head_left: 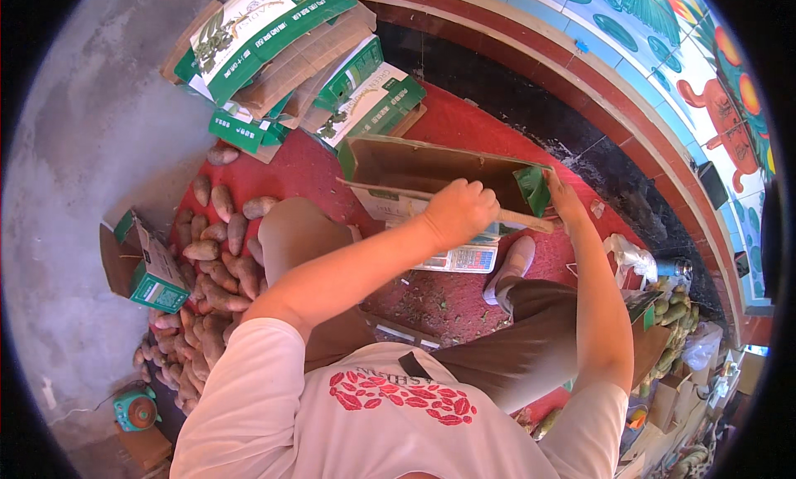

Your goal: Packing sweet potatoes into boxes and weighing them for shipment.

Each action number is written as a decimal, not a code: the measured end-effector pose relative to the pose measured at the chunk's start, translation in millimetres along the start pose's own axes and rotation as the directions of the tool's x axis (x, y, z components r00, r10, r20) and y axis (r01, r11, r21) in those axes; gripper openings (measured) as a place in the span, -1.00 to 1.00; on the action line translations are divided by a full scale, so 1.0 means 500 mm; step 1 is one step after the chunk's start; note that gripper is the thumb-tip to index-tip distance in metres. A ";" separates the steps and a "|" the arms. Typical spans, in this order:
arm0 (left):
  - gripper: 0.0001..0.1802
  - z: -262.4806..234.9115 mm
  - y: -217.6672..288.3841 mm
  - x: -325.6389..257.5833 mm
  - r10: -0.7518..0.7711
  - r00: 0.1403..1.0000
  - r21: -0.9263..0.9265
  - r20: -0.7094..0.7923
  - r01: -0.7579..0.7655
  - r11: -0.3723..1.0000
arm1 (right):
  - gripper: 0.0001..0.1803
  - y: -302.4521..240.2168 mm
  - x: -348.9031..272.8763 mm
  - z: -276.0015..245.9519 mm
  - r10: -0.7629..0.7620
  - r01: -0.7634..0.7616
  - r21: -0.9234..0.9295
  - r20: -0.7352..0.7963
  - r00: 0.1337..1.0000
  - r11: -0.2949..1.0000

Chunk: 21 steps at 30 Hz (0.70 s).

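Note:
An open cardboard box, brown inside with green end flaps, sits tilted in front of me above a digital weighing scale. My left hand is closed in a fist over the near wall of the box, by its brown flap. At the box's right end, my right hand grips the corner beside a folded green flap. Some of its fingers are hidden behind the end wall. Only the scale's keypad side shows; the box covers the rest.
Brown root vegetables lie heaped on the red mat to my left. Flattened white-and-green cartons are stacked at the back left. A small open carton stands beside the heap. Green produce and plastic bags lie at right.

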<state>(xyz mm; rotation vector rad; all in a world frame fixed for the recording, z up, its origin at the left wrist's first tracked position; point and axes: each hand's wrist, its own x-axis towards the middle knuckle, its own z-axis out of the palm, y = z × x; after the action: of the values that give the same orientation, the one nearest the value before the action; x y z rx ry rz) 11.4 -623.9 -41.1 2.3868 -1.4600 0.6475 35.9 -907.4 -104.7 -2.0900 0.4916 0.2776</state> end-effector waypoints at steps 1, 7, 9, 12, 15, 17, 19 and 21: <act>-0.93 0.001 0.006 -0.012 -0.033 0.999 0.001 0.008 0.033 0.999 | -0.35 -0.026 -0.008 0.013 -0.008 0.008 0.001 0.017 1.000 1.000; -0.84 -0.058 -0.019 -0.055 -0.294 0.949 0.027 0.118 0.293 0.956 | -0.43 -0.083 -0.061 -0.011 -0.013 0.012 -0.032 -0.034 0.999 0.999; -0.84 -0.084 -0.052 -0.088 -0.353 0.923 0.059 0.155 0.349 0.935 | -0.45 -0.095 -0.066 -0.011 -0.369 0.342 -0.156 -0.197 0.908 0.927; -0.87 -0.104 -0.087 -0.138 -0.429 0.877 0.108 0.217 0.415 0.903 | -0.46 -0.143 -0.086 0.034 -0.636 0.548 -0.386 -0.149 0.757 0.742; -0.94 -0.106 -0.087 -0.152 -0.403 0.889 0.083 0.216 0.394 0.915 | -0.59 -0.186 -0.105 0.053 -0.642 0.495 -0.603 -0.035 0.766 0.625; -0.96 -0.108 -0.071 -0.149 -0.369 0.911 0.061 0.187 0.364 0.930 | -0.78 -0.183 -0.081 0.058 -0.598 0.400 -0.722 -0.025 0.801 0.565; -0.96 -0.110 -0.059 -0.153 -0.339 0.926 0.016 0.168 0.341 0.940 | -0.78 -0.182 -0.061 0.049 -0.582 0.352 -0.760 -0.042 0.812 0.546; -0.97 -0.110 -0.054 -0.160 -0.338 0.924 0.008 0.178 0.342 0.940 | -0.78 -0.196 -0.052 0.047 -0.567 0.309 -0.797 -0.051 0.822 0.519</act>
<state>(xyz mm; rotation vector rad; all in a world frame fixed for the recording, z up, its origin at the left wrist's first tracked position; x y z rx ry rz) -8.7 -525.2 -33.8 2.6455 -1.0602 0.3392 56.4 -834.5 -33.4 -3.0463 -0.0632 -0.2146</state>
